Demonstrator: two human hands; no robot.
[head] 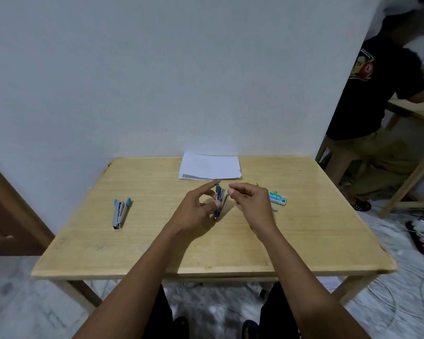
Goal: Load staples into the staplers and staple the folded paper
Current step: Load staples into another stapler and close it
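My left hand [196, 209] holds a small dark blue stapler [220, 200] above the middle of the wooden table [157, 241], its top hinged open and my index finger stretched out. Just right of the stapler, my right hand [250, 201] has its fingers curled with thumb and fingertips pinched together; whether staples are between them is too small to tell. A light blue stapler [120, 212] lies open on the left of the table. A green staple box [277, 198] lies right of my right hand. The folded white paper [209, 167] rests at the far edge.
A loose strip of staples [275, 209] lies near the box, and a small yellow item [258, 184] peeks out behind my right hand. Another person [377, 113] stands at a second wooden table on the right. Cables and a power strip [417, 237] lie on the floor.
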